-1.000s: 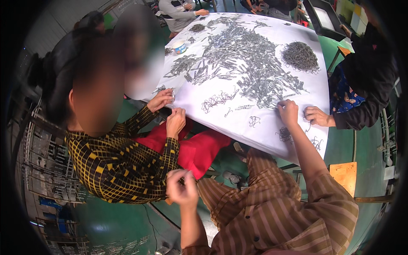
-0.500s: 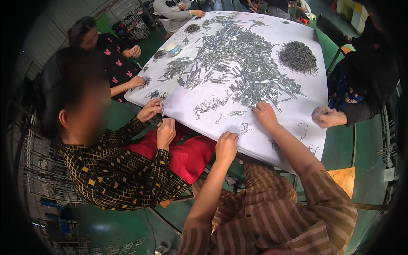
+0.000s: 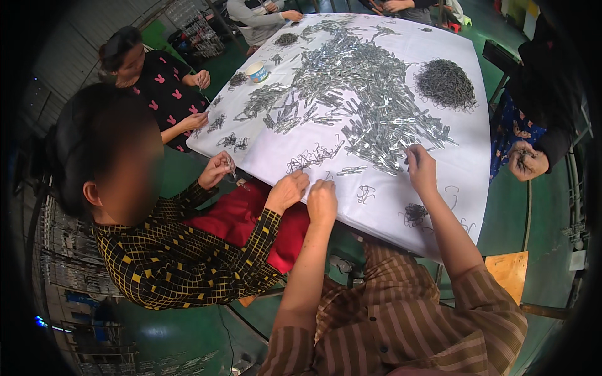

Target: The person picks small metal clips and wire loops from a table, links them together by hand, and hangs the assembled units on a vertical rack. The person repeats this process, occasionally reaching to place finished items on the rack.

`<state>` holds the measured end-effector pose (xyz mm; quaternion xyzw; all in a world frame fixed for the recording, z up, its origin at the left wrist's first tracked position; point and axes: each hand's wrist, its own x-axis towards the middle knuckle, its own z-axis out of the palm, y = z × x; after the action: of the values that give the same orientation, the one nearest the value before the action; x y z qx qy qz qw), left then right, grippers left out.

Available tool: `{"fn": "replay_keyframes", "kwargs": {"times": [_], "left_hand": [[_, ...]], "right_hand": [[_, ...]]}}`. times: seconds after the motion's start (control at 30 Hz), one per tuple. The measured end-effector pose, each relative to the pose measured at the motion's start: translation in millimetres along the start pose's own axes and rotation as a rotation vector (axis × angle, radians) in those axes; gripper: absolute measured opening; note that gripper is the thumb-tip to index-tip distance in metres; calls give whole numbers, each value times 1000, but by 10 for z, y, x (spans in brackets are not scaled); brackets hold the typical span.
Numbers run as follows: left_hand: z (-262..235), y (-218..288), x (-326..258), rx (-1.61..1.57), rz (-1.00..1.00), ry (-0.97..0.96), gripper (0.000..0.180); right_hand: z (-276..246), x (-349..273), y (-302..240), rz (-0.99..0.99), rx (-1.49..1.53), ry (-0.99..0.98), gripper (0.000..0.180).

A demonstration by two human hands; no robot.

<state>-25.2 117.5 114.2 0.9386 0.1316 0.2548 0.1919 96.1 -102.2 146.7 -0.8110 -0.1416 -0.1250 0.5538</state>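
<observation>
My left hand (image 3: 322, 202) is at the table's near edge, fingers curled together beside the loose wire hooks (image 3: 313, 156). What its fingers hold, if anything, is hidden. My right hand (image 3: 422, 170) pinches at the near right rim of a large heap of flat silver metal clips (image 3: 376, 119). A clip seems to be between its fingertips. In front of me lie a few separate clips (image 3: 351, 170) and a small group of dark wire hooks (image 3: 365, 194). A dark clump of hooks (image 3: 414, 215) lies by my right forearm.
A co-worker's hand (image 3: 288, 191) reaches the table close by my left hand. At right, another person's hand (image 3: 527, 161) holds a bunch of dark hooks off the table. A round heap of hooks (image 3: 446, 84) and a paper tub (image 3: 256, 72) stand on the white-covered table (image 3: 433, 44).
My left hand has moved left and slightly away from me; my right hand has shifted right along the heap. The left neighbour's hand came to the table; the right person's hand drew back.
</observation>
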Motion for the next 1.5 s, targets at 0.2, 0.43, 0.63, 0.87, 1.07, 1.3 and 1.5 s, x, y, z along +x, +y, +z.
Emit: {"fn": "replay_keyframes", "kwargs": {"times": [0.2,0.43,0.63,0.87,1.07,1.3,1.5], "left_hand": [[99,-229,261,313,62,-110,10],[195,-174,463,439,119,-186,11],[49,-407,509,-232,-245,-181,12],[-495,-167,302,-1173,-447,-268,9],[-1164,158,-317,-1255,-269,-102,8],[-1932,-107,-1010,-1318,-344,175,6],[-2518,-344,-1741,-1116,-305,452,8]], "right_hand": [[43,-370,-114,201,303,-244,11],[178,-626,-330,304,476,-414,11],[293,-663,-491,325,550,-502,11],[508,-716,-720,298,608,-567,12],[603,-874,-1279,207,579,-732,11],[1067,-1365,-1954,95,686,-1083,9],[1395,-1890,-2538,-39,683,-1378,8]]}}
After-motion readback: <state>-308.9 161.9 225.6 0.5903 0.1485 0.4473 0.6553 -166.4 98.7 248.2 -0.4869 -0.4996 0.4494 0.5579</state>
